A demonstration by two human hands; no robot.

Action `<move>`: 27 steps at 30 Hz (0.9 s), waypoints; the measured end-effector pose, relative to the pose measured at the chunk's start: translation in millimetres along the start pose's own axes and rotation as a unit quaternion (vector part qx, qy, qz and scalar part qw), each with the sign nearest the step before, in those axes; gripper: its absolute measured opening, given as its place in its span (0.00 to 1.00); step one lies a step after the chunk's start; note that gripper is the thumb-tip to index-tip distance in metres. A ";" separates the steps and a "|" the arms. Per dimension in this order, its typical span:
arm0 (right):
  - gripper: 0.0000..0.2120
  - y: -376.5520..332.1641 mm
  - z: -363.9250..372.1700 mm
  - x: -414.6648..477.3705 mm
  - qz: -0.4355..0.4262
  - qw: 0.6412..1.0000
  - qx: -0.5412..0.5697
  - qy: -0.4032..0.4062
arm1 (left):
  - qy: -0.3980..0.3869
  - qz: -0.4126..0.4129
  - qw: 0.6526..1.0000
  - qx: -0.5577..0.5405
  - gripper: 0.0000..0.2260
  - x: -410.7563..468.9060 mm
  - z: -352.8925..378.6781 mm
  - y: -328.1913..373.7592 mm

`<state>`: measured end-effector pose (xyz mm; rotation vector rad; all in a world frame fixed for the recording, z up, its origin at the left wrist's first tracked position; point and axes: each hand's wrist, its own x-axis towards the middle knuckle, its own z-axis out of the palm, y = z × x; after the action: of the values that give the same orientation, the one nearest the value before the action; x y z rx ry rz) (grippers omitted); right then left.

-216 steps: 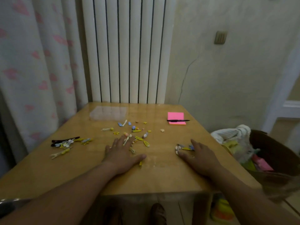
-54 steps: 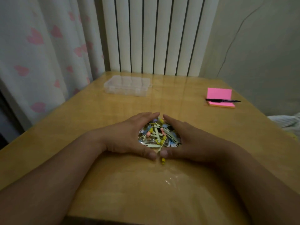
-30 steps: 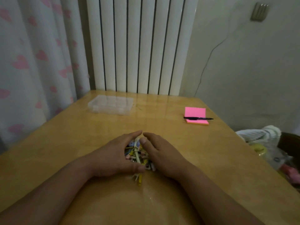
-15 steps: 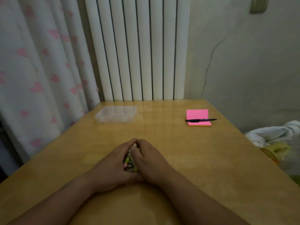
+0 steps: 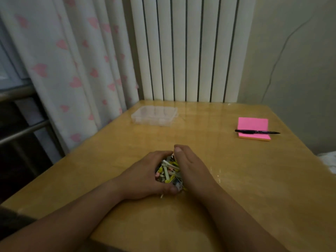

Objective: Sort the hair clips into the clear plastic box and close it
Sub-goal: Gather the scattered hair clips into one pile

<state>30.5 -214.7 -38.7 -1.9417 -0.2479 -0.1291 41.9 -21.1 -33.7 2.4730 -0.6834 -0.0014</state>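
Yellow, white and pink hair clips [image 5: 169,172] lay heaped on the table [image 5: 236,179]. The left hand [image 5: 145,177] and right hand [image 5: 192,171] were cupped tight round the heap, fingertips nearly meeting at 12 o'clock. The clear plastic box [image 5: 154,115], apparently closed, stood well apart toward 11 o'clock, long axis crosswise, nearer the left hand.

Looks down on a wooden table [image 5: 254,179], with left hand [image 5: 143,176] and right hand [image 5: 192,168] cupped round a heap of hair clips [image 5: 168,172], a clear plastic box [image 5: 154,115] well beyond them near the curtain [image 5: 72,60], and a black pen [image 5: 256,132] across a pink notepad [image 5: 253,125] at right.
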 end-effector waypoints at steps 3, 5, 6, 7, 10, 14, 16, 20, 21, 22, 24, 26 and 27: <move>0.18 -2.9 2.0 2.5 -0.001 1.000 0.006 0.009 | 0.004 0.006 1.000 0.004 0.49 0.2 -0.5 0.7; 0.17 -1.3 -4.1 7.0 -0.014 0.998 -0.047 0.034 | -0.002 0.009 1.000 0.010 0.51 1.2 -1.6 -0.2; 0.18 0.8 -7.9 8.5 -0.017 0.996 -0.079 0.041 | -0.008 0.009 1.000 0.009 0.51 2.6 -2.1 -0.6; 0.19 3.1 -10.7 8.6 -0.019 0.993 -0.113 0.037 | -0.017 0.008 1.000 0.006 0.52 3.8 -2.5 -0.8; 0.23 4.1 -5.1 4.3 -0.001 0.982 -0.191 -0.004 | -0.033 0.014 0.999 -0.002 0.51 5.5 -3.3 -0.9; 0.16 -4.6 15.1 -1.1 -0.008 0.966 -0.260 -0.014 | -0.010 0.054 0.998 -0.027 0.42 5.7 -1.5 -2.1; 0.16 -9.0 16.2 -3.8 -0.001 0.966 -0.259 -0.002 | -0.006 0.067 0.997 -0.031 0.41 7.1 -0.6 -5.7; 0.19 -16.7 17.5 -10.9 0.007 0.960 -0.281 0.010 | -0.007 0.081 0.996 -0.039 0.43 8.1 1.2 -13.6; 0.20 -18.6 17.8 -12.6 0.013 0.960 -0.280 0.009 | -0.007 0.086 0.995 -0.047 0.44 7.8 1.4 -14.3; 0.22 -19.3 18.1 -13.3 0.020 0.960 -0.278 0.011 | -0.008 0.090 0.994 -0.059 0.44 7.5 1.1 -14.6; 0.25 -20.3 17.3 -13.9 0.039 0.961 -0.274 0.014 | -0.017 0.094 0.992 -0.077 0.47 7.2 0.6 -15.0; 0.28 -20.7 16.4 -13.8 0.055 0.958 -0.282 0.008 | -0.021 0.100 0.992 -0.071 0.49 8.0 0.9 -16.2; 0.29 -20.6 16.4 -14.0 0.059 0.955 -0.290 0.005 | -0.021 0.100 0.992 -0.069 0.50 8.1 1.0 -16.6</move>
<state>11.6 -193.7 -29.1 -2.5335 -0.0865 -0.1439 56.6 -13.6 -42.1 2.2699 -0.9166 -0.0244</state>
